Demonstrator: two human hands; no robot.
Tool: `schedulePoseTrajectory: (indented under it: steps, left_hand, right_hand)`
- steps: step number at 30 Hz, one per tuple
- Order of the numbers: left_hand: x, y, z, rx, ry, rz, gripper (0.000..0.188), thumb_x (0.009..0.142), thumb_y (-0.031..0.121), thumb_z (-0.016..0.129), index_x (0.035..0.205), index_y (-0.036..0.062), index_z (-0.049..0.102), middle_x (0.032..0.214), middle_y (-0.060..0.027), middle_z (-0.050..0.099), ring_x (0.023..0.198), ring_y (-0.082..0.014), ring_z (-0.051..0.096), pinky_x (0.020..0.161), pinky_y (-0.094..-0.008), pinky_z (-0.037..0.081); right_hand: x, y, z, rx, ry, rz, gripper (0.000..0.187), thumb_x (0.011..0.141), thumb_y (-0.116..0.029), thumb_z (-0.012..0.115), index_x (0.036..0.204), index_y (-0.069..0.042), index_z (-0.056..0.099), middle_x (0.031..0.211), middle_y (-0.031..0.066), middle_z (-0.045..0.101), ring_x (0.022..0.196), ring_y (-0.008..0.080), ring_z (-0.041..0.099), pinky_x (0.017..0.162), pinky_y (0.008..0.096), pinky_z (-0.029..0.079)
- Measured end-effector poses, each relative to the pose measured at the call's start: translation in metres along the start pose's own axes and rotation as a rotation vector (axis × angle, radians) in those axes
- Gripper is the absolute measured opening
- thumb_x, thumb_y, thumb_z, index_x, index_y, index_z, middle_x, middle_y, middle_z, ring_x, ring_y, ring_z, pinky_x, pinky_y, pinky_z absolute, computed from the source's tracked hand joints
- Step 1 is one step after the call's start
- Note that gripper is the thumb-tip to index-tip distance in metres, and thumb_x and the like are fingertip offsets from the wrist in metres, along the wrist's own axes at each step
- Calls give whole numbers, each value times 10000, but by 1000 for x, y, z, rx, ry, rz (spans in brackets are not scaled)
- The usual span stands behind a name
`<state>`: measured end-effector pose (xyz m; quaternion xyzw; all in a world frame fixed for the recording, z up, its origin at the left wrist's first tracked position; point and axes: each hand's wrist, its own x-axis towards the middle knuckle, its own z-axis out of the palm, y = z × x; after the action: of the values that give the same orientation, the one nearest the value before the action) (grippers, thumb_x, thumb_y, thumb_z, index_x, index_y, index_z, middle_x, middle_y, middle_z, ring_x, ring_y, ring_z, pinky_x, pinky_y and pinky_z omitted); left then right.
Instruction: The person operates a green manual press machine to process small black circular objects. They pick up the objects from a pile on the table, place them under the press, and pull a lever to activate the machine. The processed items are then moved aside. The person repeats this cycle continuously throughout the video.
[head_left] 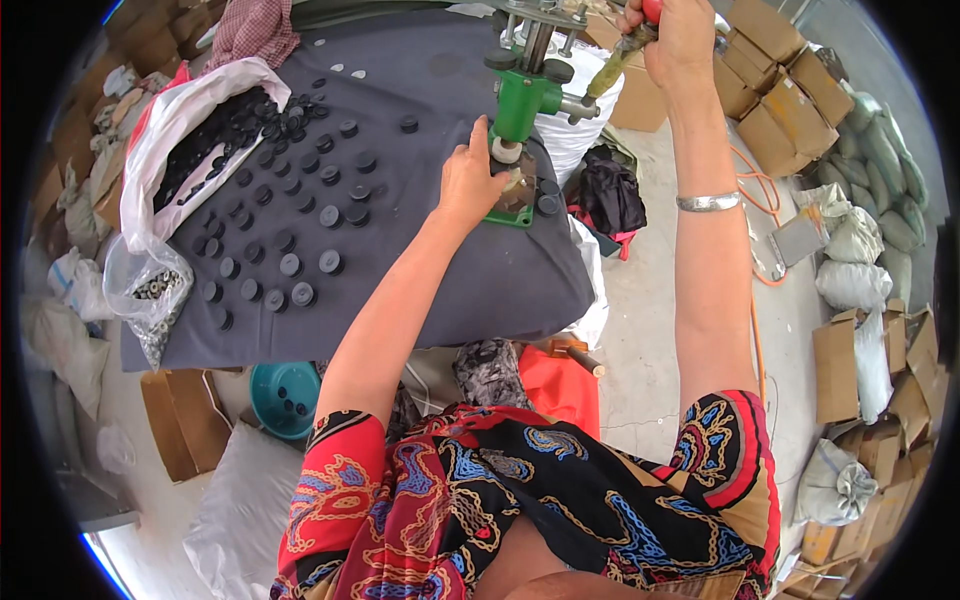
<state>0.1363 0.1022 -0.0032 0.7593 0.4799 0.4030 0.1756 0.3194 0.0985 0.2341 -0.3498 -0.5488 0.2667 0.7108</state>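
Observation:
A green hand press (518, 105) stands at the table's right side. My right hand (683, 50) is raised and wrapped round its lever handle (618, 65), by the red knob. Beside the press's pale lower tip (506, 152), my left hand (468, 182) has its index finger stretched upward and its thumb apart, pointing toward the tip. Its other fingers are largely hidden, and I cannot make out any part under the tip. Several round black caps (330, 215) are spread over the dark tablecloth (420, 290) to the left. A few more lie right of the press base (514, 217).
An open white sack (150, 120) of black parts and a clear bag (150, 280) of small metal pieces sit at the left. Below the table are a teal basin (283, 400) and a cardboard box (186, 425). Cartons (790, 110) and an orange cable (757, 330) lie right.

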Motion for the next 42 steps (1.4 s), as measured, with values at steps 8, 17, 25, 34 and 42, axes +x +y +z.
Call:
schedulePoseTrajectory:
  steps: [8, 17, 25, 34, 42]
  left_hand:
    - [-1, -4, 15, -115, 86, -57, 962, 709, 157, 805, 1460, -26, 233, 1085, -184, 643, 1051, -359, 559, 919, -446, 442]
    - [-2, -6, 16, -199, 79, -60, 953, 720, 139, 793, 1449, -71, 217, 1147, -141, 666, 1110, -344, 550, 951, -429, 431]
    - [-33, -17, -19, -49, 161, 69, 691, 729, 92, 735, 1362, 31, 467, 1192, -166, 641, 1045, -360, 600, 900, -430, 485]
    - [-81, -74, -111, 712, 93, -78, 188, 757, 70, 606, 929, 13, 657, 974, -145, 659, 940, -331, 599, 771, -420, 500]
    - [-90, -87, -90, 688, 86, -66, 107, 752, 29, 590, 837, 18, 654, 923, -148, 646, 930, -328, 615, 756, -404, 531]
  right_hand:
    - [-18, -8, 6, -10, -44, -106, 293, 910, -287, 605, 753, -40, 581, 549, 22, 488, 422, 115, 478, 395, 244, 386]
    - [-136, 4, 2, -9, -87, -278, 166, 879, -59, 545, 718, -19, 537, 618, 22, 541, 547, 74, 483, 480, 238, 365]
    - [-206, 70, -19, -278, -267, -677, 142, 718, 10, 666, 694, -39, 535, 619, 76, 497, 567, 254, 507, 646, 382, 495]
    - [-146, 6, -5, -194, -95, -208, 159, 868, -78, 629, 735, -32, 553, 609, 2, 529, 547, 65, 482, 499, 227, 376]
    - [-58, -3, 0, 54, -98, -144, 198, 908, -159, 587, 757, -31, 577, 579, 18, 525, 506, 99, 501, 491, 239, 391]
